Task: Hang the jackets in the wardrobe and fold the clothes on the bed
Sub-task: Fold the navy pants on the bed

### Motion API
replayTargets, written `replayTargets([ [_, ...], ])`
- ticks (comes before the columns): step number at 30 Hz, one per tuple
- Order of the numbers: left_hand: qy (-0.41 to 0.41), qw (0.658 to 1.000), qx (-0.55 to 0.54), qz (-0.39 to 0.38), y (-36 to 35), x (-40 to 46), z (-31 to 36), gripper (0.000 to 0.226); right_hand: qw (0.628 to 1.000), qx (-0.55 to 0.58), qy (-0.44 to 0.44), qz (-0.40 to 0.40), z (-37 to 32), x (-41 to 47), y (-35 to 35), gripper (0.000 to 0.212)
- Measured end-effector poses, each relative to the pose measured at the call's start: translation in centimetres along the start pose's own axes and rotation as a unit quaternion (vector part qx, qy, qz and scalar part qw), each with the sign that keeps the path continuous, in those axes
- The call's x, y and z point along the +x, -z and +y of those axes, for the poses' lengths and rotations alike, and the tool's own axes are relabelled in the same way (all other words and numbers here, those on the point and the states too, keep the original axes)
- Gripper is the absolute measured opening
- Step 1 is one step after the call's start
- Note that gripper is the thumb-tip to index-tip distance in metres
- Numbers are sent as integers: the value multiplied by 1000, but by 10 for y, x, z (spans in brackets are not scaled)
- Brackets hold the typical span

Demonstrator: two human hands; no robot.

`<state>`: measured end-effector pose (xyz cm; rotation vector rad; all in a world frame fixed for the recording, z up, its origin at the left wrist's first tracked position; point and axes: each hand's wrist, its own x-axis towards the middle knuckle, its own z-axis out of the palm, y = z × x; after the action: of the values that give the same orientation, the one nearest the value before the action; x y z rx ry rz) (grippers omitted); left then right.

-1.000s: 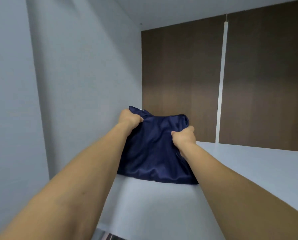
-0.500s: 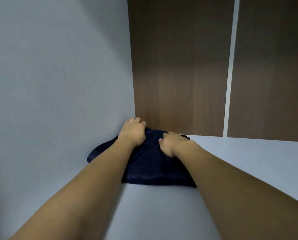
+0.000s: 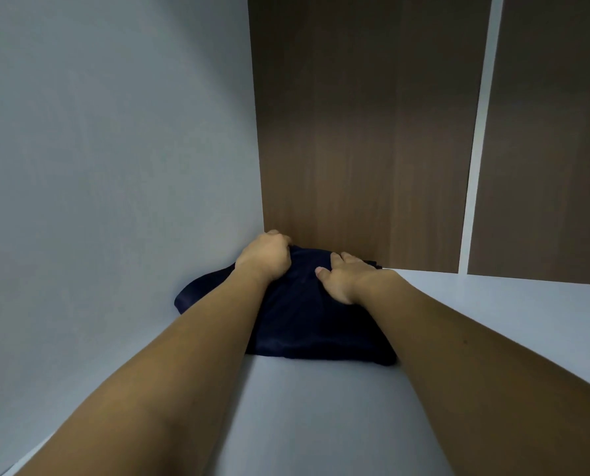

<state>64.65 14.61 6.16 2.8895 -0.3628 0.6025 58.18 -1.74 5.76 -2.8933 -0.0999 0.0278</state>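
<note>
A folded navy garment (image 3: 307, 324) lies on the white wardrobe shelf (image 3: 321, 417), pushed into the back left corner. My left hand (image 3: 264, 257) sits on its far left part, fingers curled down over the back edge of the cloth. My right hand (image 3: 345, 280) rests on top of the garment's right side, fingers laid out fairly straight and the thumb pointing left. Both forearms reach in over the shelf and hide part of the garment's sides.
A white side wall (image 3: 115, 166) closes the shelf on the left. Brown wood back panels (image 3: 362, 132) stand behind, split by a white vertical strip (image 3: 475, 166). The shelf runs on to the right (image 3: 527, 314).
The garment, held up in both fists a second ago, now lies flat on the shelf, deeper in the corner. My right hand has loosened from a grip to resting on top.
</note>
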Motion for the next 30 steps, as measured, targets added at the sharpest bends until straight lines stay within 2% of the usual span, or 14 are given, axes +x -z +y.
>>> replayTargets([
  [6,16,998,49,-25,12,-7,11,32,1000,-10,7,-4,0,2,8,69],
  [11,4,996,92,19,54,-41,13,41,997,-12,37,67,-5,-26,32,77],
  [15,-7,990,138,33,89,-93,18,45,993,-29,62,97,-18,-79,42,75],
  [21,-35,989,139,45,135,-191,16,41,988,-18,84,128,-41,-173,49,67],
  [30,-37,987,132,81,218,-354,8,45,981,-6,125,149,-99,-324,35,43],
])
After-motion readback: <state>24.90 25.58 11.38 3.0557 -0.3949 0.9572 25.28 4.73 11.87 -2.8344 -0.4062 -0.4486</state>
